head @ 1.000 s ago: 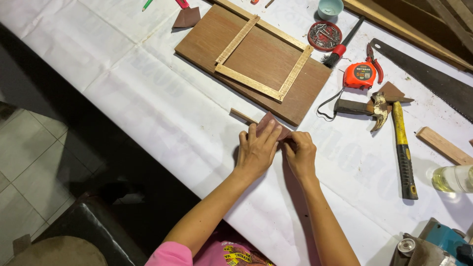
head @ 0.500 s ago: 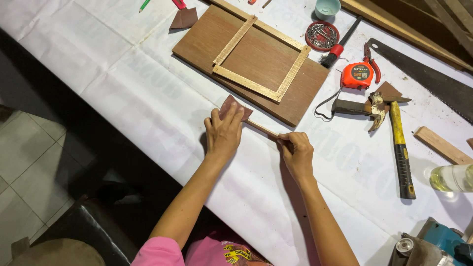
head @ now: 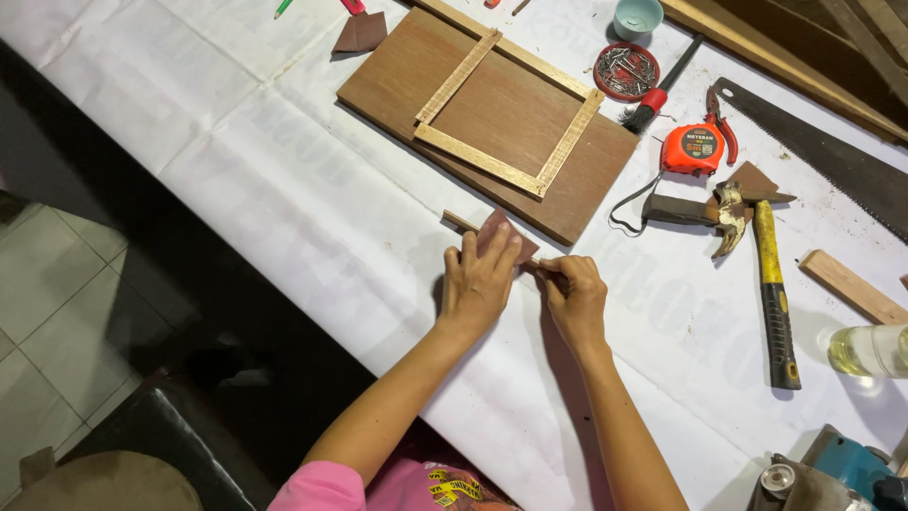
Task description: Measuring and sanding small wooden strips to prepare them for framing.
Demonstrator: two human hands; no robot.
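My left hand (head: 480, 284) presses a brown piece of sandpaper (head: 496, 231) onto a thin wooden strip (head: 460, 220) lying on the white-covered table (head: 284, 189). My right hand (head: 575, 298) pinches the strip's near end, just right of the left hand. Only the strip's far end shows past the sandpaper; the rest is under my fingers. Beyond the hands lies a brown board (head: 501, 114) with a frame of light wooden strips (head: 478, 159) on it.
Right of the board lie an orange tape measure (head: 691, 151), a claw hammer with a yellow handle (head: 768, 270), a handsaw (head: 823, 161), a dish of nails (head: 625, 71), a wood block (head: 851, 287) and a glass bottle (head: 870, 350). A blue power tool (head: 832, 473) sits bottom right.
My left hand slid the sandpaper out along the strip to the left, then back toward my right hand. The right hand kept its hold on the strip's end.
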